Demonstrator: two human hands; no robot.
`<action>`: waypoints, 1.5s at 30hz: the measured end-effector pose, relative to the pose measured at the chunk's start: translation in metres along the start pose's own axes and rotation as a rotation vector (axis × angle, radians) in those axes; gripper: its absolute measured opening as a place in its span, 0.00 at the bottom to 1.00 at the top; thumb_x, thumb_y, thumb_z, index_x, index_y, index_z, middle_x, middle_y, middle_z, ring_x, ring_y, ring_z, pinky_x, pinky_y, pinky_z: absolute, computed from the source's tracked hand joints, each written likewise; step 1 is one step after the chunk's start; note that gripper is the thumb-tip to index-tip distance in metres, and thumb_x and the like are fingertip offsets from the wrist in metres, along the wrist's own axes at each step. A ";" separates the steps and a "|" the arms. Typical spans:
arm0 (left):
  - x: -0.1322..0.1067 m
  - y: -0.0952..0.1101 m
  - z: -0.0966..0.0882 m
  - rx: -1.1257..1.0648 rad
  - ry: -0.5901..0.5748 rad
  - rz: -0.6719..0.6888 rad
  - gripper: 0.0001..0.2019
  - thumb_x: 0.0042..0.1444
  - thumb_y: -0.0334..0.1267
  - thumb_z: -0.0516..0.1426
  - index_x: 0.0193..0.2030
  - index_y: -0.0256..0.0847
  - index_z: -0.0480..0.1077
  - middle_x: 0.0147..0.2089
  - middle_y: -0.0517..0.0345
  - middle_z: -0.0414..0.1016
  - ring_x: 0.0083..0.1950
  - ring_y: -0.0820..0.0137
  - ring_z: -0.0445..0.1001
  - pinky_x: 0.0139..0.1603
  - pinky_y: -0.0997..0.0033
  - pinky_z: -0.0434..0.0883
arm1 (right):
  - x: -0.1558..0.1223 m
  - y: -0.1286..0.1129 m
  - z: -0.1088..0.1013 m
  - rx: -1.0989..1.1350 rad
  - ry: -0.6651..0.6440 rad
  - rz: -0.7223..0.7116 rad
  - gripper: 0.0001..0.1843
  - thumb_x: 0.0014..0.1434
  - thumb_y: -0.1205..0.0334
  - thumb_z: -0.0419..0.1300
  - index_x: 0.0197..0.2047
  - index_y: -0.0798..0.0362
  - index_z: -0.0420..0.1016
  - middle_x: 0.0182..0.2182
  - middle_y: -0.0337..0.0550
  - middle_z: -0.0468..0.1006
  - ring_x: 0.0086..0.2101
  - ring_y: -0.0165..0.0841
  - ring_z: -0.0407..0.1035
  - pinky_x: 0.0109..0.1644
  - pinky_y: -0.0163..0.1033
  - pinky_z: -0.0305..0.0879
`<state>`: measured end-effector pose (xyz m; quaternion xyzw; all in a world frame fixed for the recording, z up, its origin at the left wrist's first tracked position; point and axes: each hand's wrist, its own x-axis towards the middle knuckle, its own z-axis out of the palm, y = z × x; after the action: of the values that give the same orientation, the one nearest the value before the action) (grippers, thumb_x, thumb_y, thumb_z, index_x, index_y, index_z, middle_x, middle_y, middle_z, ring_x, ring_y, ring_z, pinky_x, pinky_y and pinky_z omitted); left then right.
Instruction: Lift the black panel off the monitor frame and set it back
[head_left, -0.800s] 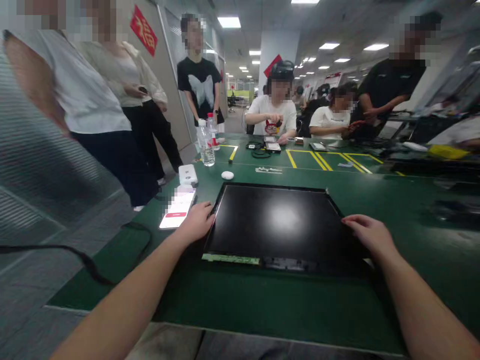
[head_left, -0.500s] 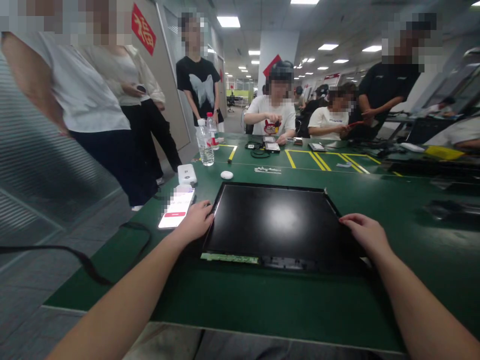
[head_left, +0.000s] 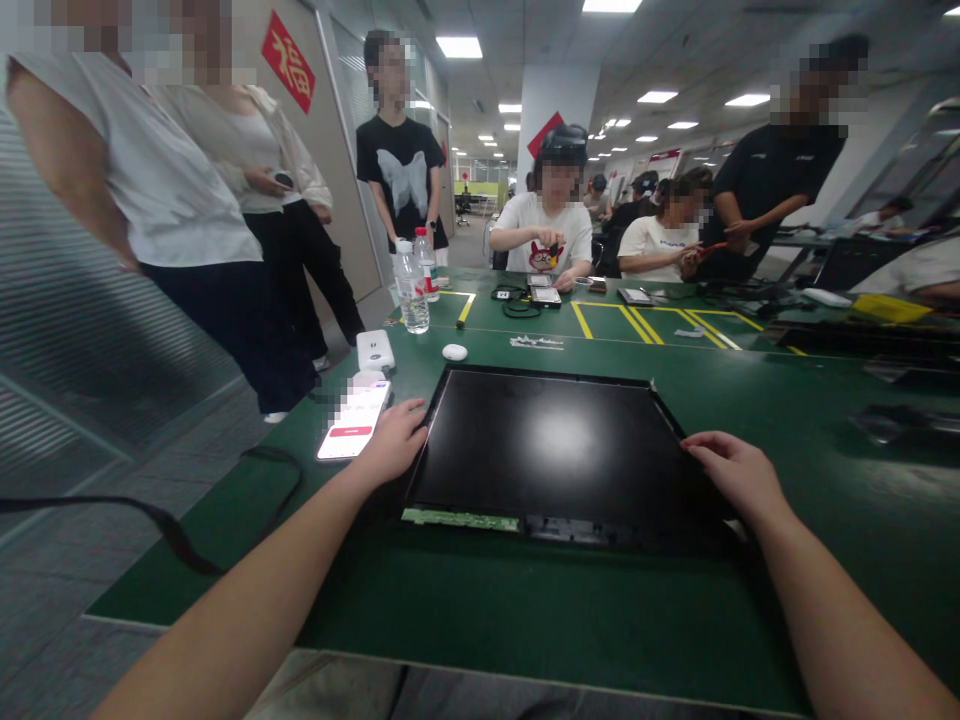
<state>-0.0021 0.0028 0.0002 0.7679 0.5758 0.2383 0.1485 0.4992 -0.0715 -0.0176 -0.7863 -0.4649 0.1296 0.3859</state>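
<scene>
A flat black display panel (head_left: 555, 445) lies on the green table mat (head_left: 525, 610) in front of me, with a strip of green circuit board along its near edge. My left hand (head_left: 394, 445) curls around the panel's left edge. My right hand (head_left: 735, 475) grips the right edge, fingers bent over it. A lit phone (head_left: 354, 420) rests just left of my left hand.
A white box (head_left: 375, 350), a small white puck (head_left: 454, 351) and two water bottles (head_left: 412, 288) stand beyond the phone. A black cable (head_left: 172, 530) hangs off the table's left side. Several people stand at the left and sit at the far end.
Both hands stay on the panel's edges; only the camera has shifted slightly.
</scene>
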 end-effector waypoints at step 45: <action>-0.014 0.033 -0.020 -1.033 -0.044 -0.585 0.16 0.51 0.32 0.68 0.48 0.41 0.82 0.49 0.48 0.85 0.50 0.59 0.83 0.49 0.63 0.79 | -0.004 -0.006 0.000 -0.064 -0.004 0.022 0.15 0.45 0.49 0.59 0.30 0.46 0.82 0.31 0.42 0.83 0.35 0.43 0.74 0.43 0.47 0.66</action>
<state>0.0103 -0.0210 0.0310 0.4104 0.5697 0.4208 0.5745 0.4930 -0.0731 -0.0137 -0.8029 -0.4610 0.1206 0.3583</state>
